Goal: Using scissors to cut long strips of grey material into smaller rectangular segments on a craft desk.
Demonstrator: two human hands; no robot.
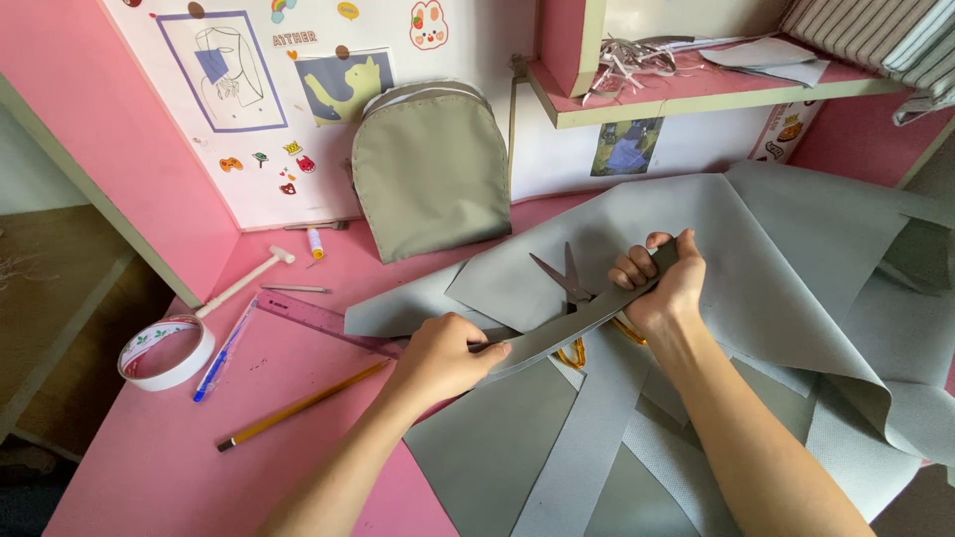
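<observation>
Two hands are on one long strip of grey faux-leather sheet [577, 320], which I hold stretched above the pink desk [298, 398]: my left hand [441, 356] pinches its near end between thumb and curled fingers, and my right hand [665, 281] is closed in a fist around its far end, knuckles up. Keeping the strip taut and flat, without twisting it, seems to me the way to do this well, with both grips firm so it does not slip. Just under it lie scissors with grey blades and orange handles [573, 298], on a big grey sheet [786, 259] spread over the desk. Further out to the left are a purple plastic ruler [316, 318], a yellow pencil [298, 406], a blue pen [223, 356] and a roll of white tape [164, 352]. An olive-grey fabric bag panel [430, 169] leans on the wall behind.
</observation>
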